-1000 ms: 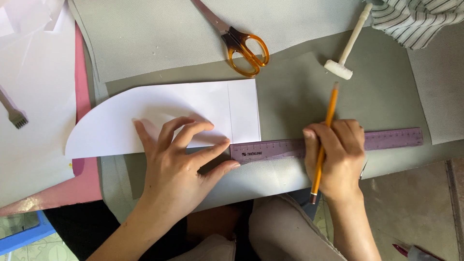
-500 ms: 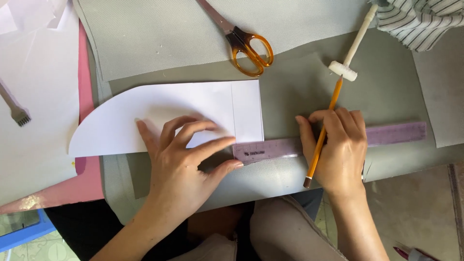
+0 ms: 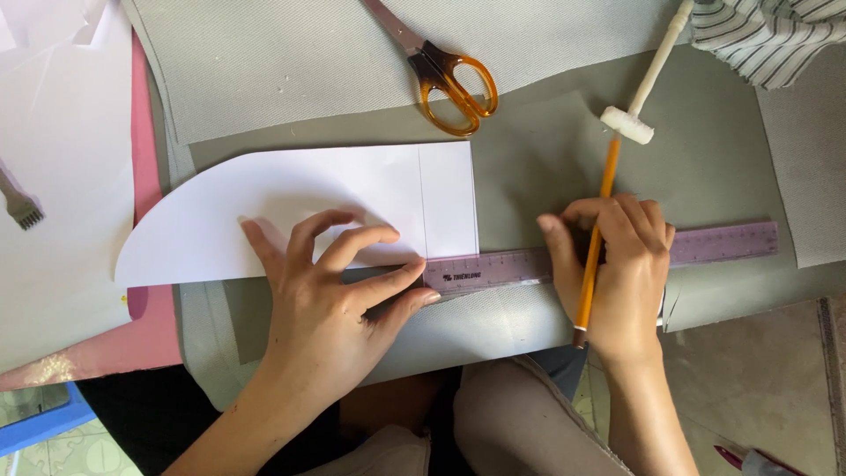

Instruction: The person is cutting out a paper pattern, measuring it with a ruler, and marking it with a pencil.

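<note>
Grey-green fabric sheets (image 3: 529, 167) cover the worktop, with a pink sheet (image 3: 141, 132) showing at the left edge. On the fabric lies a white paper pattern (image 3: 300, 198), curved at its left end. The left hand (image 3: 339, 295) is spread flat, fingers wide, pressing on the pattern's lower edge and the left end of a purple ruler (image 3: 617, 256). The right hand (image 3: 621, 264) presses on the ruler's middle while gripping an orange pencil (image 3: 597, 234) upright across it. Amber-handled scissors (image 3: 445, 75) and a white mallet (image 3: 648, 84) lie farther up, apart from both hands.
</note>
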